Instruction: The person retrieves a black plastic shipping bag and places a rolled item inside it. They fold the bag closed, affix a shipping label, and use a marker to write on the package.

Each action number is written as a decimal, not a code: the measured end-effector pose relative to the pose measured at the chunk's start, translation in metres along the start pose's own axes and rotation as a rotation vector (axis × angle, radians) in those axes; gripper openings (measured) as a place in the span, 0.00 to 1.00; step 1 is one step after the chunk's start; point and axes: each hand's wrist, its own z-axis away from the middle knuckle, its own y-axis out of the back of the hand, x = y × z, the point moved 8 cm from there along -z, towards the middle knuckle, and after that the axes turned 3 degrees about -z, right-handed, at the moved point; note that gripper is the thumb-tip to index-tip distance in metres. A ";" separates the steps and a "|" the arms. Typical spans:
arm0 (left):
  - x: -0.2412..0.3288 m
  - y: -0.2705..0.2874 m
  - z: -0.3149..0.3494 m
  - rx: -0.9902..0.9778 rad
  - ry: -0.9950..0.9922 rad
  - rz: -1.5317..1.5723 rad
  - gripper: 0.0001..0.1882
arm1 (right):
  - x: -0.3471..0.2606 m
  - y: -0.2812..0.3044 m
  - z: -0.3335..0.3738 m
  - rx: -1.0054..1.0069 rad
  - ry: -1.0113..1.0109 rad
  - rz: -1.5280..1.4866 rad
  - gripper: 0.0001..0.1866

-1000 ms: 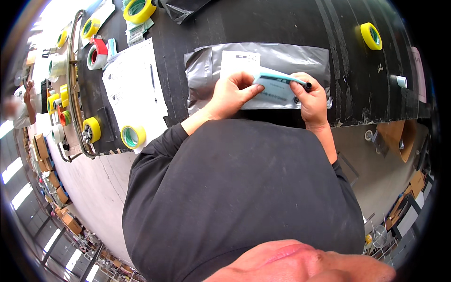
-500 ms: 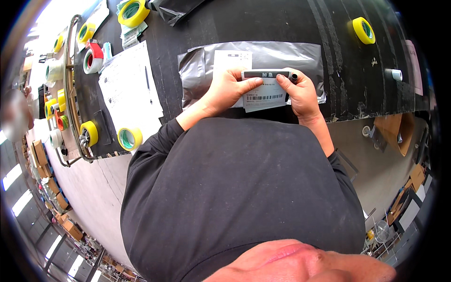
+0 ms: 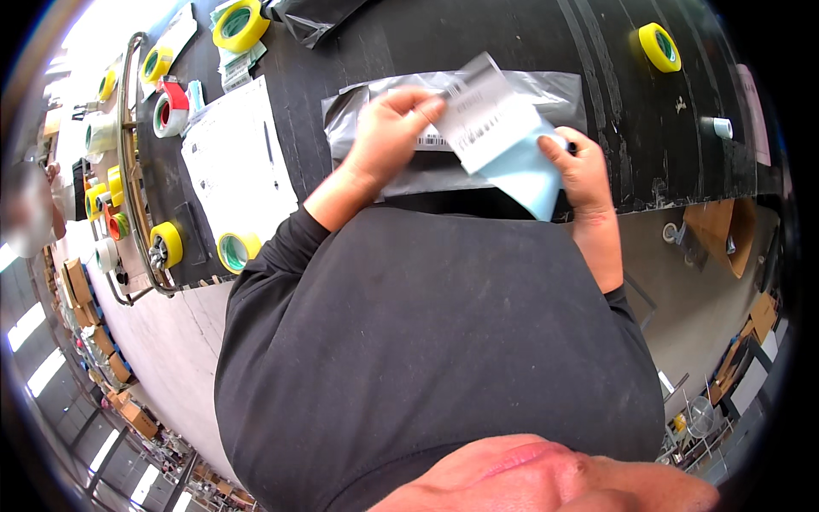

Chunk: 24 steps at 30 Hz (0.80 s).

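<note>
A grey plastic mailer bag (image 3: 556, 92) lies flat on the black table before me, with a white barcode label (image 3: 432, 141) on it. Above the bag, my left hand (image 3: 386, 136) pinches the corner of a white printed sticker label (image 3: 488, 118), which is blurred by motion. The label is partly lifted from its light blue backing sheet (image 3: 531, 175). My right hand (image 3: 584, 175) grips that backing sheet at its right edge. A dark round end, perhaps of a pen, shows by the right fingers; most of it is hidden.
Printed sheets (image 3: 235, 162) with a pen lie on the left, near rolls of yellow tape (image 3: 239, 250) and a red tape dispenser (image 3: 172, 109). A metal rail (image 3: 128, 162) borders the table's left end. Another tape roll (image 3: 659, 47) lies far right.
My hands have moved apart. The left has drawn the label up and left off its backing, showing the blue side. The right has shifted slightly right with the backing.
</note>
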 end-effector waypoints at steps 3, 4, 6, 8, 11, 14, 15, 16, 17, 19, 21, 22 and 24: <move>-0.003 0.023 -0.021 0.092 0.075 0.266 0.12 | 0.012 0.049 0.007 0.194 0.057 -0.194 0.12; 0.004 0.023 -0.026 0.043 0.096 0.238 0.12 | 0.018 0.069 0.014 0.281 0.106 -0.301 0.15; 0.008 0.018 -0.040 -0.082 0.094 0.086 0.13 | 0.020 0.101 0.021 0.355 0.226 -0.275 0.22; 0.001 0.010 -0.049 -0.176 0.124 0.022 0.14 | -0.013 0.091 0.027 0.317 0.333 -0.303 0.22; -0.013 -0.009 -0.063 -0.304 0.154 -0.067 0.15 | -0.010 0.061 0.021 0.014 0.222 -0.385 0.19; -0.026 -0.028 -0.067 -0.354 0.195 -0.138 0.14 | 0.015 0.023 0.001 -0.125 -0.027 -0.252 0.25; -0.028 -0.031 -0.067 -0.344 0.200 -0.170 0.13 | 0.017 0.010 -0.005 -0.116 -0.089 -0.173 0.24; -0.030 -0.032 -0.067 -0.332 0.204 -0.203 0.13 | 0.020 0.000 -0.010 -0.107 -0.149 -0.096 0.24; -0.035 -0.034 -0.069 -0.332 0.195 -0.208 0.13 | 0.028 -0.005 -0.018 -0.065 -0.138 -0.094 0.20; -0.044 -0.036 -0.072 -0.329 0.184 -0.216 0.13 | 0.034 -0.014 -0.022 -0.020 -0.154 -0.110 0.10; -0.045 -0.037 -0.075 -0.322 0.135 -0.340 0.14 | 0.040 -0.014 -0.025 -0.017 -0.238 -0.099 0.09; -0.044 -0.038 -0.075 -0.318 0.110 -0.403 0.14 | 0.044 -0.015 -0.028 -0.014 -0.229 -0.073 0.09; -0.051 -0.037 -0.078 -0.278 0.082 -0.506 0.15 | 0.046 -0.014 -0.029 0.026 -0.230 0.000 0.10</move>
